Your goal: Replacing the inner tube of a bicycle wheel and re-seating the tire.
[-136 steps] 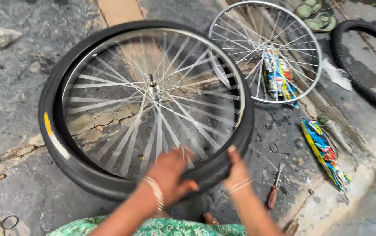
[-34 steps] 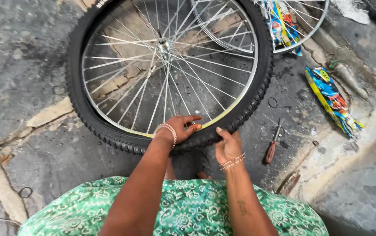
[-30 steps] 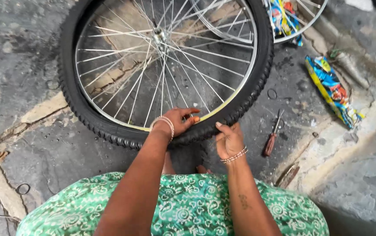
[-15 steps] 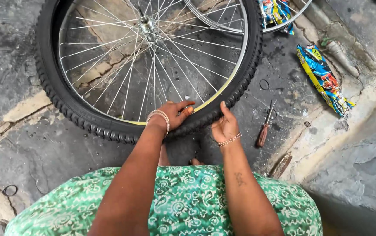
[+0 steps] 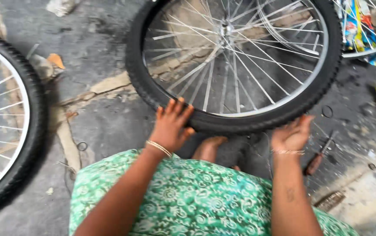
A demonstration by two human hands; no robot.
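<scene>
- The bicycle wheel (image 5: 236,65) lies flat on the ground directly ahead of both hands; its near edge passes under the fingertips.
- The tyre (image 5: 240,124) is black knobbed rubber seated around a metal rim (image 5: 258,109). Judged from its build, the tyre flexes under thumb pressure while the rim stays stiff.
- The spokes (image 5: 223,74) are thin wire and likely bend if loaded sideways. Take hold at the tyre and rim edge, not at the spokes.
- The assembly looks light enough to turn or lift with two hands. The tread offers good grip; dust on the rubber may reduce it.
- The left hand (image 5: 170,126) presses on the tyre with fingers spread over the tread, curled partly around the near wall.
- The right hand (image 5: 290,135) lies open, palm down, touching the outer edge of the tyre; it grasps nothing.
- A bare foot (image 5: 210,146) sits between the hands, just below the tyre.
- A screwdriver (image 5: 319,157) with a reddish handle lies just to the right of the right hand.
- A second wheel (image 5: 4,126) lies well to the left of the left hand.
- Coloured wrappers (image 5: 356,26) lie beyond the right hand, under a bare rim.
</scene>
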